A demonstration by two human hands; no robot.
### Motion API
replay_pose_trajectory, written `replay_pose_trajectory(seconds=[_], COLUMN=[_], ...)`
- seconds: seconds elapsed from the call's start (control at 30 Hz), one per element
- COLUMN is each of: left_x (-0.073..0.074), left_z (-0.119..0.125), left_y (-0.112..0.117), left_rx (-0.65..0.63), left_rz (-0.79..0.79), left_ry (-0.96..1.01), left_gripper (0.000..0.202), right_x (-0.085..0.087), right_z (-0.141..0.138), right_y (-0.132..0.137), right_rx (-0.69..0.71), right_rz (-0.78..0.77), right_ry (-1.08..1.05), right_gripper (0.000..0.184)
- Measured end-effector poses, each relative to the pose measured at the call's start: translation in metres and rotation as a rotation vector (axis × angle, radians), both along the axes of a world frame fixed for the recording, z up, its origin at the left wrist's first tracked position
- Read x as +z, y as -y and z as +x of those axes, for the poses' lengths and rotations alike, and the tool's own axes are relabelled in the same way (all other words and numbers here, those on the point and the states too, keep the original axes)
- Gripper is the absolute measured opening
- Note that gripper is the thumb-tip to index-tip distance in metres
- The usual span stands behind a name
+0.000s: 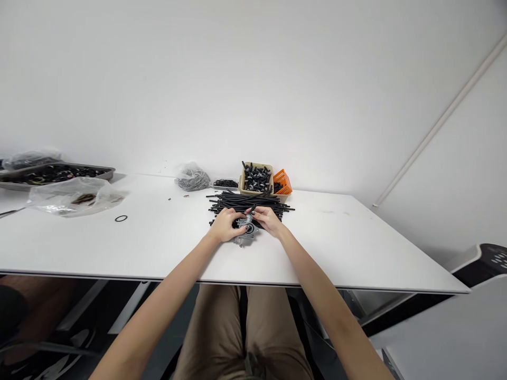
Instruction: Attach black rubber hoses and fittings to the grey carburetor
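A silver metal carburetor (246, 236) rests on the white table, close in front of a pile of black rubber hoses (237, 200). My left hand (225, 224) is closed around its left side, thumb lying across the front near the round opening. At its top, my right hand (267, 219) pinches a small black cap-like piece (252, 209) with thumb and forefinger. Whether that piece is seated on the carburetor or only touching it, I cannot tell. The fingers partly cover the carburetor's upper side.
Behind the hoses stand a cream bin (256, 178) of black parts and a tilted orange basket (283, 182). Further left are a bag of grey parts (193, 178), a black ring (121, 218), a clear plastic bag (59, 198) and a metal tray (109, 173). Another person's leg (43, 306) shows below the table.
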State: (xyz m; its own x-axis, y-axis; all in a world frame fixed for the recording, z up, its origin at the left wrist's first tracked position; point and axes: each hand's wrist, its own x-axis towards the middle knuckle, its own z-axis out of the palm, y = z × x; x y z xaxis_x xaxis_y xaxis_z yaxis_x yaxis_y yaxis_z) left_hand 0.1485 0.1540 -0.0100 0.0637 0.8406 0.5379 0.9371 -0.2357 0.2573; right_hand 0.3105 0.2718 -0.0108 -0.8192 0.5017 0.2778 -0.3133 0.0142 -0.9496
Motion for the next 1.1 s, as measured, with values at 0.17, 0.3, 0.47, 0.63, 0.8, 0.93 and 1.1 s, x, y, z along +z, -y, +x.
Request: replay_pose_trajectory(seconds=[0.17, 0.3, 0.47, 0.63, 0.8, 0.93, 1.1], left_x=[0.001, 0.003, 0.007, 0.004, 0.002, 0.007, 0.015], left_z=[0.001, 0.001, 0.003, 0.006, -0.002, -0.001, -0.001], left_y=[0.003, 0.005, 0.005, 0.004, 0.011, 0.009, 0.005], left_rx=[0.032, 0.035, -0.167, -0.642, -0.849, -0.640, -0.428], left_rz=[0.013, 0.002, -0.005, -0.265, -0.627, -0.396, -0.140], left_ry=[0.003, 0.033, 0.392, 1.284, 1.703, 1.927, 2.053], left_gripper=[0.042, 0.042, 0.055, 0.072, 0.055, 0.047, 0.045], right_x=[0.007, 0.011, 0.029, 0.070, 0.101, 0.083, 0.036], right_z=[0.002, 0.003, 0.009, 0.007, -0.015, -0.046, -0.090], right_y=[0.010, 0.021, 0.039, 0.059, 0.047, 0.009, -0.008], right_rx=[-0.089, -0.345, -0.456, -0.456, -0.203, -0.117, -0.582], right_rz=[0.245, 0.606, 0.839, 0.869, 0.826, 0.639, 0.753], right_ry=[0.088, 0.197, 0.125, -0.007, 0.135, 0.156, 0.341], right_gripper=[0.028, 0.021, 0.012, 0.012, 0.020, 0.030, 0.022])
